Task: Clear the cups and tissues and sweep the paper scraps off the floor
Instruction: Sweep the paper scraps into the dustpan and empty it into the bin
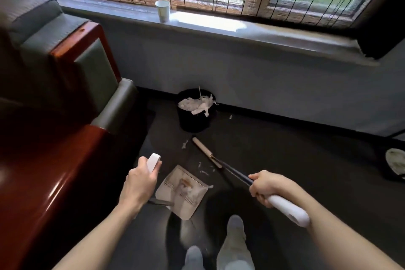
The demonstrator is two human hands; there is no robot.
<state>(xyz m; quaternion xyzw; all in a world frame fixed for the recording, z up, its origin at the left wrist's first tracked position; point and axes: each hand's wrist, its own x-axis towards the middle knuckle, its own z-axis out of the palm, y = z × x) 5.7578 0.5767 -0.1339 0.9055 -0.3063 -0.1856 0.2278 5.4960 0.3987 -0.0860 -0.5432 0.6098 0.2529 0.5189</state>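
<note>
Your left hand (140,184) is curled round the white handle (153,162) of the dustpan (182,190). The pan sits tilted on the dark floor (295,149) just in front of your feet, with some scraps and a brownish bit inside. Your right hand (264,188) is wrapped tight round the broom's white grip (289,207). The dark shaft runs forward and left to the beige broom head (205,149), low at the floor beyond the pan.

Paper scraps (203,172) lie between the broom head and the pan's front edge. One more scrap (184,144) is just left of the head, and a small one (230,117) lies near the baseboard. The black bin (192,120) stands against the wall past the broom, heaped with white tissues (197,104) and a thin stick poking up. A paper cup (162,10) stands upright on the windowsill (219,23) under the bamboo blind. A green armchair (65,55) with red wood trim is on your left.
</note>
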